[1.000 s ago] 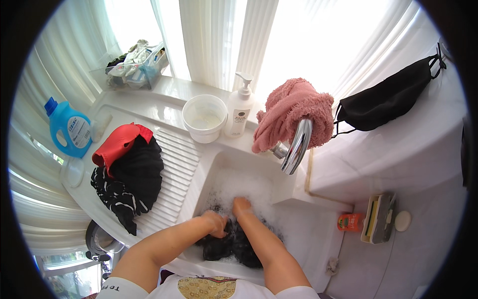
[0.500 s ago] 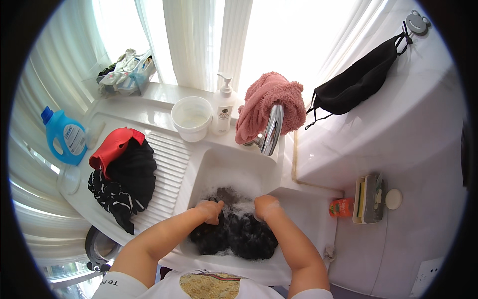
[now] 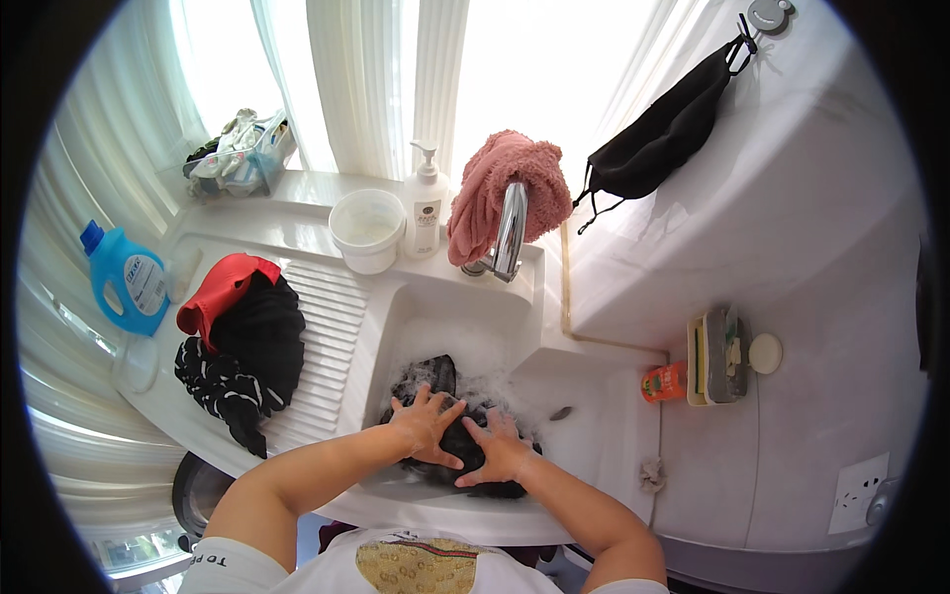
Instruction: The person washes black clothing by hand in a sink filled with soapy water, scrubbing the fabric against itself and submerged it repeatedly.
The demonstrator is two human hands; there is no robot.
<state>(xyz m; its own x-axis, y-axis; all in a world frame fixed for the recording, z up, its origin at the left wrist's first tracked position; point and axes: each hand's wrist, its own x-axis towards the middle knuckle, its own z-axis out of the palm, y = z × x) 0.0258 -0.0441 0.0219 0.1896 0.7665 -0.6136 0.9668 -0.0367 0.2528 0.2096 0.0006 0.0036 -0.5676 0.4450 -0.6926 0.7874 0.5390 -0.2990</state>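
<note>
Both hands, left hand (image 3: pixel 424 424) & right hand (image 3: pixel 498 450), moved together, fingers splayed flat on sudsy black cloth (image 3: pixel 447 408).

We see a dark wet garment (image 3: pixel 455 436) bunched in the foamy sink's (image 3: pixel 515 327) near part.

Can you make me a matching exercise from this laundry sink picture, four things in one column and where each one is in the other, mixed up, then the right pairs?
Things:
1. pink towel
2. blue detergent bottle
3. black face mask
4. dark garment

Places:
A. in the foamy sink basin, under both hands
B. draped over the tap
C. hanging from a hook on the wall at the right
D. standing at the far left end of the counter

Pairs: 1-B, 2-D, 3-C, 4-A. The left hand and right hand press flat on the dark garment.
</note>
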